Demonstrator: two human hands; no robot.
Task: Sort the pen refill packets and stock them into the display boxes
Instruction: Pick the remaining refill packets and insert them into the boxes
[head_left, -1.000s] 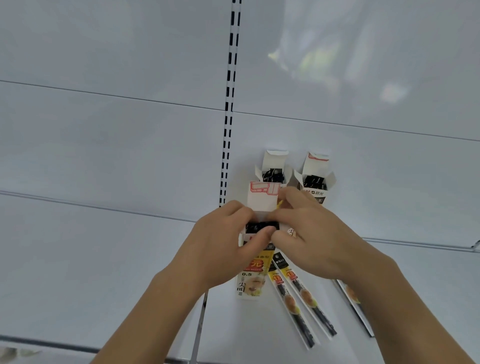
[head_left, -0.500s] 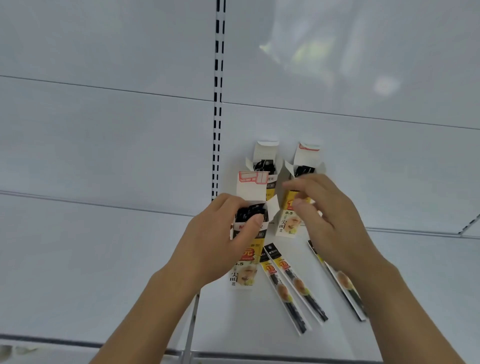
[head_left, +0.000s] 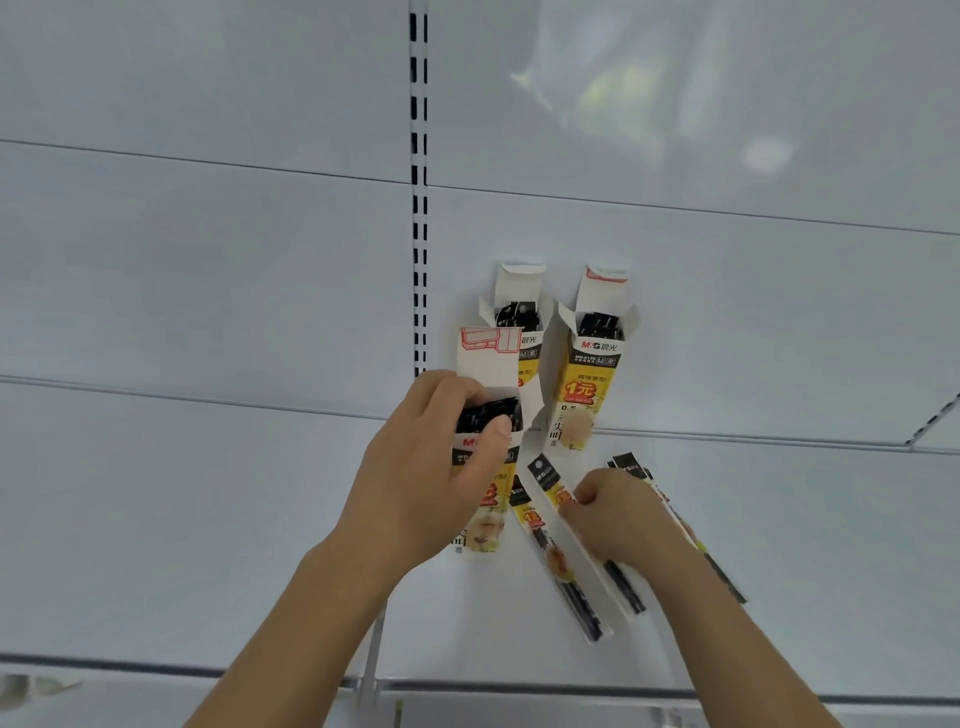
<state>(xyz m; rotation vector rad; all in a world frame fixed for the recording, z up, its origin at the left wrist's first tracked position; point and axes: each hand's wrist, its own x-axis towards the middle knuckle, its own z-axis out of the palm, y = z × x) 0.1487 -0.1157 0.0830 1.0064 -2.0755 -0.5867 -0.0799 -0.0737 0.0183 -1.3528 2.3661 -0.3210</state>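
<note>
Three yellow-and-white display boxes of black refills are on the white shelf. My left hand grips the nearest box, thumb across its open top, flap raised. Two more open boxes stand against the back wall, one behind the held box and one to its right. Several long refill packets lie flat on the shelf. My right hand rests on them, its fingertips pinching one packet; another packet lies beside it and more show behind the hand.
The white shelf stretches wide to both sides. A slotted upright runs up the back panel just left of the boxes. The shelf's front edge runs along the bottom of the view.
My right hand left the top of the held box and came down onto the loose packets on the shelf. My left hand kept its grip on the box.
</note>
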